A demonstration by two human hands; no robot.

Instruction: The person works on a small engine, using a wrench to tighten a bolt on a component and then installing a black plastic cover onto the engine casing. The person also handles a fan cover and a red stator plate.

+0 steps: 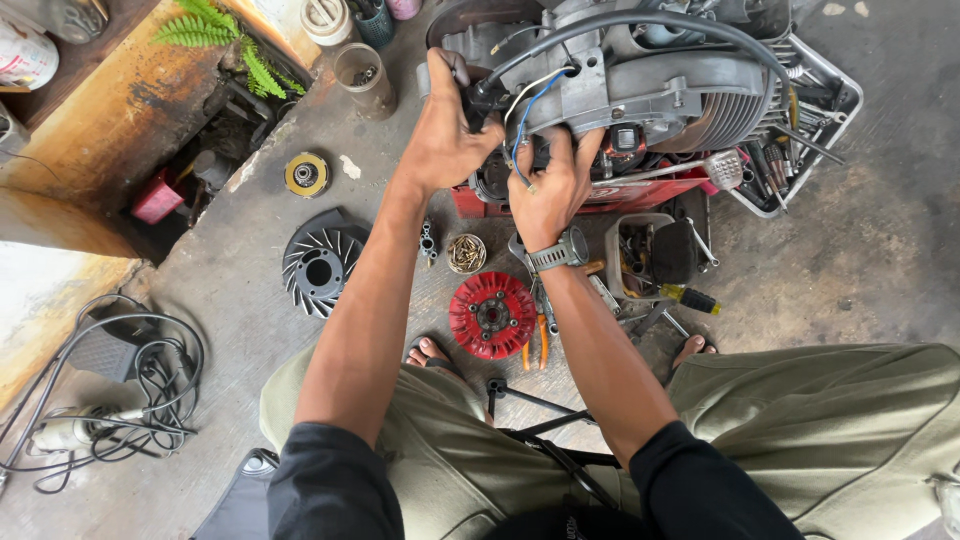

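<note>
Head view. My left hand (pixel 447 135) is curled tight around the black rubber end of a thick black hose (pixel 640 25) at the left side of the grey cast-metal scooter engine (pixel 640 85). The hose arcs over the engine top toward the right. My right hand (pixel 552 185), with a grey wristwatch (pixel 560 252) on it, is closed on the engine's lower edge, fingers tucked up beneath the casing near thin blue and white wires (pixel 525 105); I cannot tell exactly what the fingertips pinch. The engine rests on a red metal toolbox (pixel 640 190), on the concrete floor ahead of my knees.

On the floor nearer me: a red round finned disc (pixel 492 315), a black finned fan cover (pixel 320 265) to its left, and a small round tin of brass parts (pixel 466 254) between them.
</note>
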